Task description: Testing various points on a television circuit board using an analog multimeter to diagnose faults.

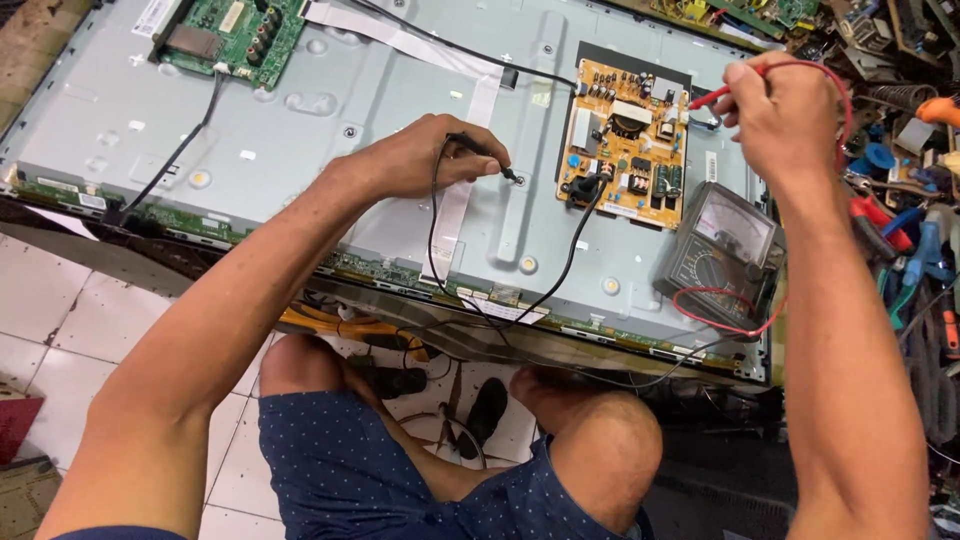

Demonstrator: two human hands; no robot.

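Note:
A large flat metal back panel point(330, 150) of a screen lies in front of me. My left hand point(415, 160) grips a black test probe point(485, 155), its tip touching a screw point on the panel. My right hand point(785, 115) holds a red test probe point(708, 98) against the upper right edge of an orange circuit board point(625, 130). A dark analog meter point(722, 250) rests on the panel's right end, with red and black leads running from it to the probes.
A green circuit board point(230, 35) sits at the panel's far left top. White flat ribbon cables point(470, 90) cross the panel. Tools and parts point(910, 210) are piled at the right. My knees point(590, 440) and white floor tiles point(60, 320) are below.

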